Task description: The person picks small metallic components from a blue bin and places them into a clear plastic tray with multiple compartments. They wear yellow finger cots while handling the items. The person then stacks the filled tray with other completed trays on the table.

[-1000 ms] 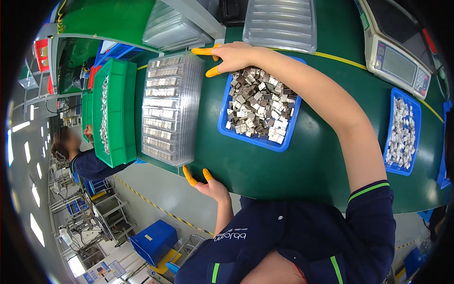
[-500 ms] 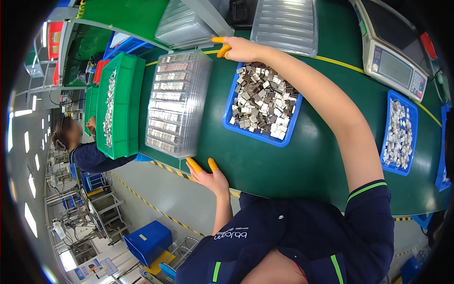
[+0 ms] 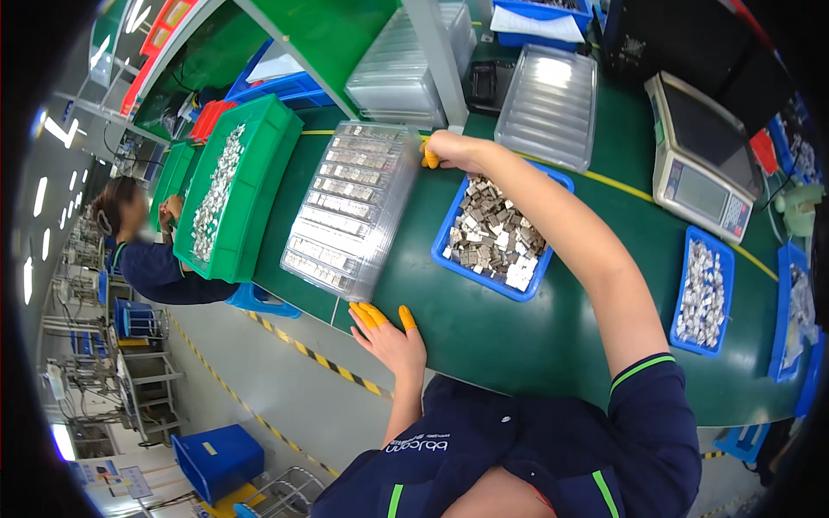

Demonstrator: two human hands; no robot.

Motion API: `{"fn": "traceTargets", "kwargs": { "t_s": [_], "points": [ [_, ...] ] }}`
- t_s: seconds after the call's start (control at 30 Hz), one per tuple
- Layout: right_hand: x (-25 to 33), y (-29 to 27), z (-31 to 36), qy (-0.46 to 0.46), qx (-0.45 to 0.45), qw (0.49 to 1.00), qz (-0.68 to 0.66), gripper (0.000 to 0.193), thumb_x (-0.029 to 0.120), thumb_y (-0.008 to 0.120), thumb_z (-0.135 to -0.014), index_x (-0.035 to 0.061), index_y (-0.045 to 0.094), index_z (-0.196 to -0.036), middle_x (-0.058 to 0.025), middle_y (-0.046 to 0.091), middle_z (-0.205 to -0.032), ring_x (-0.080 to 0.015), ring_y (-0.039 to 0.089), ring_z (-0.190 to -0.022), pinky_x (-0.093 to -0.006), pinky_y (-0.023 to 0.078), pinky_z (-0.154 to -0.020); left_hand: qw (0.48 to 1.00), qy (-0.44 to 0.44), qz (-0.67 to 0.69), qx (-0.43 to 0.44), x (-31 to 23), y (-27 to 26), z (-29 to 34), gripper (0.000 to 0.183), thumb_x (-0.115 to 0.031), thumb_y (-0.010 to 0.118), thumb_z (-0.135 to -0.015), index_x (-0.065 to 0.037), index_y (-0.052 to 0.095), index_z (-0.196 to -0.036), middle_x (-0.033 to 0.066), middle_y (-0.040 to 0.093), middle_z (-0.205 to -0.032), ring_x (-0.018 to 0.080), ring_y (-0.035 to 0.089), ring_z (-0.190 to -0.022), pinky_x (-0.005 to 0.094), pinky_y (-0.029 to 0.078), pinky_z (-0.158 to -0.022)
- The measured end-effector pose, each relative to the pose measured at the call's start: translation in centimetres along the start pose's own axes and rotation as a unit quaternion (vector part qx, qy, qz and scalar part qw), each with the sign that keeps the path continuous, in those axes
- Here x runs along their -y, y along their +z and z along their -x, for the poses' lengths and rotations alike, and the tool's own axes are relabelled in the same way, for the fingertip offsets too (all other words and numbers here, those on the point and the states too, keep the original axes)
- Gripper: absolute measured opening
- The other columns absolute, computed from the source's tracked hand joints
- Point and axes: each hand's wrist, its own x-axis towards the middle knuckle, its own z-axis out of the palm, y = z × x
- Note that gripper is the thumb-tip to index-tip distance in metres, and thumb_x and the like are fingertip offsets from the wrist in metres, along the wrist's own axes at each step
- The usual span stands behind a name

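A stack of clear plastic trays [image 3: 345, 211] with rows of small metal parts lies on the green table, left of centre. My left hand [image 3: 395, 345] is at the stack's near edge, palm up, fingers spread and empty, with orange finger cots on. At the stack's far right corner is my right hand [image 3: 449, 151], its cot-covered fingers curled together and pointing down. No object shows in those fingers; whether they touch the trays I cannot tell. My right forearm passes over the edge of a blue bin [image 3: 537, 283] heaped with small metal pieces [image 3: 488, 226].
Left stands a green crate [image 3: 269, 186] of small parts, with a co-worker [image 3: 142, 250] beyond it. More clear trays [image 3: 548, 104] lie at the back. A weighing scale [image 3: 699, 164] and a smaller blue bin [image 3: 688, 335] of white parts stand right.
The view has shifted, so the table's contents appear lower. My right hand's outstretched index finger has curled in, and its fingers now point down. My left hand stays spread near the stack's edge.
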Motion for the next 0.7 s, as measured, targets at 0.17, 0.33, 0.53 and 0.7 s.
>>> {"fn": "traceTargets", "kwargs": {
  "t_s": [0.17, 0.33, 0.53, 0.7],
  "points": [
    [2.2, 0.5, 1.2, 0.050, -0.056, 0.977, 0.199, 0.030, 0.017, 0.049, -0.073, -0.0004, 0.059, -0.096, -0.0193, 0.059, -0.106, -0.0318, 0.056, -0.102, -0.0457, 0.045, -0.089, 0.999, -0.021, 0.036, -0.023, -0.2, -0.3, 0.0, 0.064, -0.024, 0.058, -0.085, 0.015, 0.036, -0.131, 0.0262, 0.033, -0.143, 0.0356, 0.021, -0.139, 0.0479, 0.012, -0.112],
    [7.4, 2.8, 3.1, -0.229, -0.302, 0.778, 0.501, 0.022, 0.016, 0.060, -0.079, 0.0010, 0.062, -0.096, -0.0174, 0.062, -0.105, -0.0334, 0.059, -0.101, -0.0429, 0.052, -0.078, 0.992, -0.051, 0.105, -0.055, 0.0, -0.3, 0.1, 0.064, -0.017, 0.063, -0.079, 0.010, 0.038, -0.132, 0.0227, 0.035, -0.142, 0.0346, 0.026, -0.136, 0.0469, 0.015, -0.112],
    [9.9, 0.4, -3.0, -0.335, -0.331, 0.649, 0.598, 0.028, 0.021, 0.073, -0.073, 0.0072, 0.065, -0.096, -0.0124, 0.064, -0.099, -0.0313, 0.063, -0.094, -0.0407, 0.053, -0.076, 0.973, -0.052, 0.198, -0.107, 0.2, -0.4, 0.4, 0.064, -0.011, 0.062, -0.077, 0.007, 0.038, -0.133, 0.0223, 0.035, -0.142, 0.0380, 0.031, -0.131, 0.0481, 0.019, -0.110],
    [11.3, 0.5, -5.0, -0.223, -0.316, 0.682, 0.621, 0.022, 0.019, 0.076, -0.070, 0.0086, 0.068, -0.087, -0.0136, 0.066, -0.096, -0.0310, 0.065, -0.091, -0.0401, 0.053, -0.075, 0.960, -0.072, 0.237, -0.131, 0.1, -0.4, 0.2, 0.060, -0.008, 0.062, -0.077, 0.004, 0.040, -0.131, 0.0201, 0.036, -0.142, 0.0387, 0.033, -0.128, 0.0472, 0.021, -0.108]
  ]
}}
